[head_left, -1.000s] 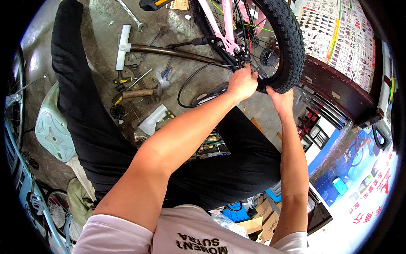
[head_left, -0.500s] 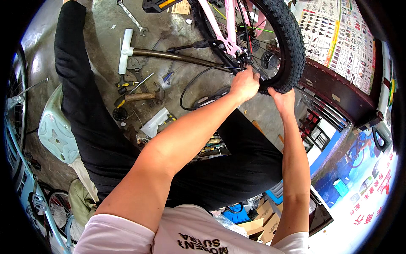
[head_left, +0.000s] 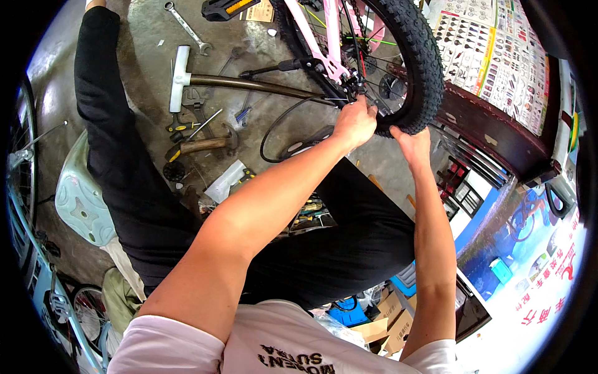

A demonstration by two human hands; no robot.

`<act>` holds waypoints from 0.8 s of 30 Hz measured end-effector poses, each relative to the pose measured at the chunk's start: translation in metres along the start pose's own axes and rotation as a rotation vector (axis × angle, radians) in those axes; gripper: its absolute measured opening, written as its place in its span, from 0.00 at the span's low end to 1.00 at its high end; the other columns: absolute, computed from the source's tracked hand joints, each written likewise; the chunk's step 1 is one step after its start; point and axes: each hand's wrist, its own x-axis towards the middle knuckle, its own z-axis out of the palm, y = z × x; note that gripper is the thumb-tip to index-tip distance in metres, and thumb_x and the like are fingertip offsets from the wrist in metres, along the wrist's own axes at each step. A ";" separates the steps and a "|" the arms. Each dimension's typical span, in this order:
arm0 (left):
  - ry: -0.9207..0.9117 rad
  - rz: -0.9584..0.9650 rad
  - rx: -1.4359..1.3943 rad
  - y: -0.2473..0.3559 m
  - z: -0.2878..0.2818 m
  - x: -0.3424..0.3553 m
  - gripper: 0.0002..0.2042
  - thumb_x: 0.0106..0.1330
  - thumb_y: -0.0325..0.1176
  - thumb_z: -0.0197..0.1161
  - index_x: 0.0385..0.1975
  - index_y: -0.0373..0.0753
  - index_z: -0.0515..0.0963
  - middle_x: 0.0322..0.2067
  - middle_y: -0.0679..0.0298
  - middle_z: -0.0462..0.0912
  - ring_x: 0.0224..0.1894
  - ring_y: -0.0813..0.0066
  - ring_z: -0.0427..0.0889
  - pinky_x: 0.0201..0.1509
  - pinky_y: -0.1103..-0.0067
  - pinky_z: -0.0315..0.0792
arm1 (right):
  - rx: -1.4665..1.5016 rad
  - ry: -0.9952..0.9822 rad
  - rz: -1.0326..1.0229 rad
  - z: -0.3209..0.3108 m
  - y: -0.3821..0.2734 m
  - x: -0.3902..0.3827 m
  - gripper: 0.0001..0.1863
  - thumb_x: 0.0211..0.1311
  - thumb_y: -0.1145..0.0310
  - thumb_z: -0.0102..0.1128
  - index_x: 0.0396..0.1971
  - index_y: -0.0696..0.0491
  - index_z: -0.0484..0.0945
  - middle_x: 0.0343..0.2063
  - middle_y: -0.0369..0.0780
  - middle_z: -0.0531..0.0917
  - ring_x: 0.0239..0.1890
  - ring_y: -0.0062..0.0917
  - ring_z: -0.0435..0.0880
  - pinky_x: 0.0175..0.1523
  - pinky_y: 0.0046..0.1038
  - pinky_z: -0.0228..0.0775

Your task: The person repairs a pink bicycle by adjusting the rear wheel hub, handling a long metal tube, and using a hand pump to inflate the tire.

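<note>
The pink-framed bicycle [head_left: 332, 37] is at top centre, its upper portion cut off by the picture edge. The left hand [head_left: 354, 126] covers its own contact point at the small metal fittings [head_left: 356, 86] beneath the frame junction; whether its fingertips are closed on a part cannot be determined. The right hand [head_left: 413, 147] grips the lower edge of the tyre [head_left: 428, 59], thumb on the near side, remaining fingers largely concealed. The pedal [head_left: 223, 9] is partly cropped.

The tyre is black rubber with a coarse block tread. A thin black cable [head_left: 262, 144] forms an open loop left of the left hand. On the grey floor lie a T-shaped piece with a white crossbar [head_left: 179, 79] and a bronze-coloured tube, a polished steel combination wrench [head_left: 187, 28] and a wooden-handled hammer [head_left: 208, 144]. The far end of the tube is hard to separate from the bicycle.

The left forearm runs diagonally up and right, elbow bent, knuckles uppermost. The right forearm rises almost vertically, wrist close under the tyre.
</note>
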 end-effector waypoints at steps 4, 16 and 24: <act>0.003 -0.002 0.008 0.001 0.000 -0.001 0.22 0.72 0.39 0.52 0.52 0.21 0.70 0.40 0.34 0.82 0.47 0.37 0.82 0.55 0.53 0.73 | -0.016 0.005 0.026 -0.001 -0.005 -0.002 0.22 0.45 0.68 0.74 0.44 0.57 0.84 0.41 0.41 0.88 0.46 0.28 0.85 0.53 0.30 0.74; 0.026 -0.040 -0.004 -0.002 0.005 0.004 0.17 0.71 0.38 0.56 0.48 0.27 0.73 0.38 0.38 0.83 0.46 0.40 0.83 0.51 0.58 0.73 | -0.019 0.005 0.021 0.000 0.000 0.003 0.23 0.45 0.68 0.73 0.45 0.58 0.83 0.41 0.41 0.88 0.46 0.28 0.85 0.54 0.29 0.74; -0.028 -0.020 0.046 0.003 0.000 0.002 0.22 0.73 0.39 0.52 0.52 0.22 0.69 0.40 0.34 0.83 0.47 0.36 0.82 0.55 0.53 0.73 | 0.009 -0.018 0.002 0.001 0.002 0.005 0.23 0.46 0.71 0.72 0.47 0.59 0.82 0.42 0.41 0.87 0.46 0.27 0.84 0.54 0.29 0.73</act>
